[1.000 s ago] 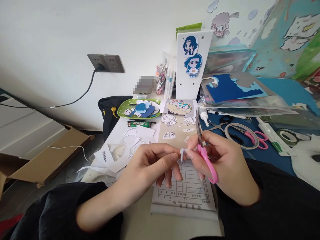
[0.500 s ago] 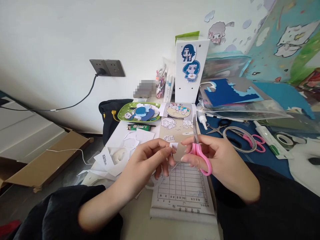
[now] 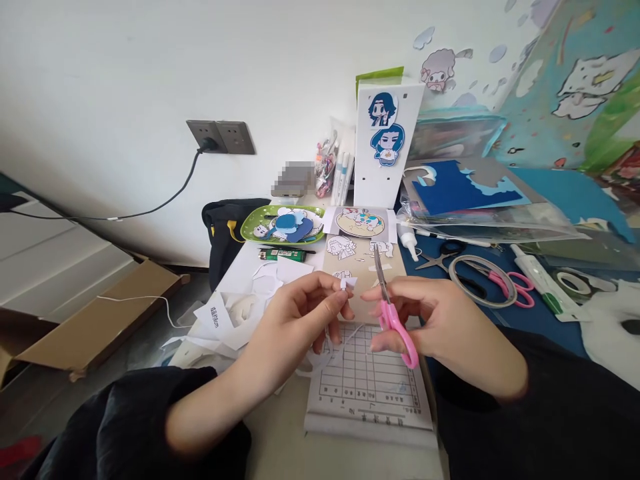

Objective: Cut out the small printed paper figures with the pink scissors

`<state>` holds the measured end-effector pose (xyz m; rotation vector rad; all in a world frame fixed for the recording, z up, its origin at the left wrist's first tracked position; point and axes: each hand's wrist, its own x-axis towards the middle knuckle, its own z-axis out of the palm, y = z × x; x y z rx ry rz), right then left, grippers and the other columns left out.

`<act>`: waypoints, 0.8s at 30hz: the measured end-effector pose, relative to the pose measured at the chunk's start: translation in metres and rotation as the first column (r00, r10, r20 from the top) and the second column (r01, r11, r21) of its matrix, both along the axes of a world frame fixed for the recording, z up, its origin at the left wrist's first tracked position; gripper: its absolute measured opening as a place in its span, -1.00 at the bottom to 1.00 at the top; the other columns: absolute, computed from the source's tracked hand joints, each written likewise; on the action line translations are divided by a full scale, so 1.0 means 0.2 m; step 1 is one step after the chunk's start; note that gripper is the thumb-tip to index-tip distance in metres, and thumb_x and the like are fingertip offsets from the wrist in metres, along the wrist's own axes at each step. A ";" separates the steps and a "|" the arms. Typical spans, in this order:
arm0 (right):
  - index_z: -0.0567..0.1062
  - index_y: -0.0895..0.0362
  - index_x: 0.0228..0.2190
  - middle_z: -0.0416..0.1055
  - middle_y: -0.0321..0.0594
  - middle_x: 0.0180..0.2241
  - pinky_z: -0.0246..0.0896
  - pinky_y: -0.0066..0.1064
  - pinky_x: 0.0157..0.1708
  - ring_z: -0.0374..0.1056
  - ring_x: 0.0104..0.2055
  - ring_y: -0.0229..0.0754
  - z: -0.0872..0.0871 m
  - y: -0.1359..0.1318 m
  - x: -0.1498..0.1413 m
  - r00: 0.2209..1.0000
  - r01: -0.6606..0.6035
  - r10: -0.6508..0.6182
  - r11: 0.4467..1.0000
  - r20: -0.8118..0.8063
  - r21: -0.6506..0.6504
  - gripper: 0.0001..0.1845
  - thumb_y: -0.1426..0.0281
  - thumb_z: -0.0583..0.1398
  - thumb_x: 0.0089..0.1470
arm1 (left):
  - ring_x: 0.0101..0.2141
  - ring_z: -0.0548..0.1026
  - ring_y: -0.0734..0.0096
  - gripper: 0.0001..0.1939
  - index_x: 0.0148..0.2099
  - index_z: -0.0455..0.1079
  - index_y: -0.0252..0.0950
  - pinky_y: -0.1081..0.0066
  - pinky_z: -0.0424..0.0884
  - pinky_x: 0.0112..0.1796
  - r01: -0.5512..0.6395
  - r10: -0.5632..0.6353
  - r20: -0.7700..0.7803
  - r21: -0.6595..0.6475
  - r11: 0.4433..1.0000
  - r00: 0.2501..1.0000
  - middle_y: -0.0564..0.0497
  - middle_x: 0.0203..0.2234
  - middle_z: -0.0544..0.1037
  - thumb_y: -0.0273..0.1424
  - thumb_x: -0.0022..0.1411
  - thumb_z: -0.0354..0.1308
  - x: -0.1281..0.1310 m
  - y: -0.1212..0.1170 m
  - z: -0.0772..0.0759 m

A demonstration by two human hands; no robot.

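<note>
Pinches a tiny scrap of white paper at the centre of the frame between thumb and fingertips of the left hand, probably for want of room for any fuller hold; too small to tell folded from flat. Carries a pair of pink-handled metal scissors just right of centre, handles gripped loosely by the right hand, thumb and forefinger parted, blades pointing up the frame, likely to spare a set-down and leave fingertips free.

Works above a white printed form with a ruled grid at lower centre, perhaps serving as a pale, flat backing. Has black-and-white line-drawn paper cutouts spread on a beige sheet beyond, seemingly for easy sorting by eye. Groups blue and white paper pieces on a green oval plate at centre left, presumably for separation from the loose white paper offcuts nearer the left arm.
</note>
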<state>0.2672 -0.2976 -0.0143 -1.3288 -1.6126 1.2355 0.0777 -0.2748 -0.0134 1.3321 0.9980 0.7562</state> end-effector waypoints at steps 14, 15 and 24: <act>0.45 0.09 -0.36 0.06 -0.39 -0.52 0.03 -0.46 -0.48 0.09 -0.49 -0.31 0.01 -0.01 -0.04 0.997 -0.051 0.045 0.992 0.057 0.113 -0.76 0.63 0.11 -0.04 | -0.68 0.27 0.67 -0.84 -0.34 0.26 -0.29 0.65 0.21 -0.67 0.027 -0.027 -0.047 -0.009 1.000 0.998 0.16 -0.59 0.39 -0.30 0.23 0.04 0.01 -0.01 0.01; 0.44 0.08 -0.33 0.07 -0.37 -0.49 0.05 -0.45 -0.45 0.10 -0.46 -0.30 0.02 -0.01 -0.03 0.999 -0.049 0.048 0.997 0.020 0.065 -0.70 0.65 0.07 -0.05 | -0.69 0.26 0.68 -0.84 -0.33 0.25 -0.29 0.65 0.21 -0.68 0.029 -0.029 -0.062 -0.010 1.000 0.998 0.16 -0.59 0.39 -0.30 0.23 0.05 0.01 -0.01 0.01; 0.33 0.13 -0.46 0.34 -0.31 -0.45 0.18 -0.38 -0.33 0.29 -0.36 -0.26 -0.03 0.00 -0.02 0.851 -0.177 0.120 0.982 -0.511 -0.064 -0.76 0.69 0.02 -0.05 | -0.71 0.23 0.69 -0.86 -0.33 0.26 -0.29 0.68 0.18 -0.71 0.043 -0.046 -0.085 -0.029 0.999 0.995 0.14 -0.60 0.41 -0.32 0.20 0.08 0.01 -0.02 0.01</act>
